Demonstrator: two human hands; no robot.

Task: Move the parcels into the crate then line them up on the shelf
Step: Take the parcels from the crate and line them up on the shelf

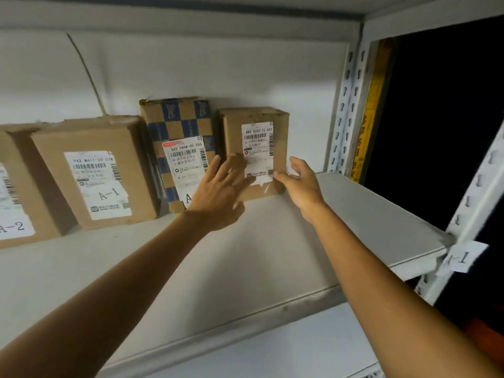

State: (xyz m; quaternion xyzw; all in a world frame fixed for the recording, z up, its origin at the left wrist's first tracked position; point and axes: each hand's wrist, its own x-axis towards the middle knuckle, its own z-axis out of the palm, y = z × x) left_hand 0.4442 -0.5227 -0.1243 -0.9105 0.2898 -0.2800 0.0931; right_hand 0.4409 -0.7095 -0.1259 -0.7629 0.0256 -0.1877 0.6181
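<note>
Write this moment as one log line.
step: lining up; left hand: flat on small brown cardboard parcel; right hand: thumb touching its right edge

Free room and obstructions on the shelf. A broad bare strip runs in front of the row of parcels, open to the front edge. Bare board also lies between the plain brown parcel and the slotted rear upright. Leftward, the checkered parcel, the large parcel and the leftmost parcel stand close together, leaving only narrow gaps. Above them, space is open up to the upper shelf. The front upright bounds access at the right.
</note>
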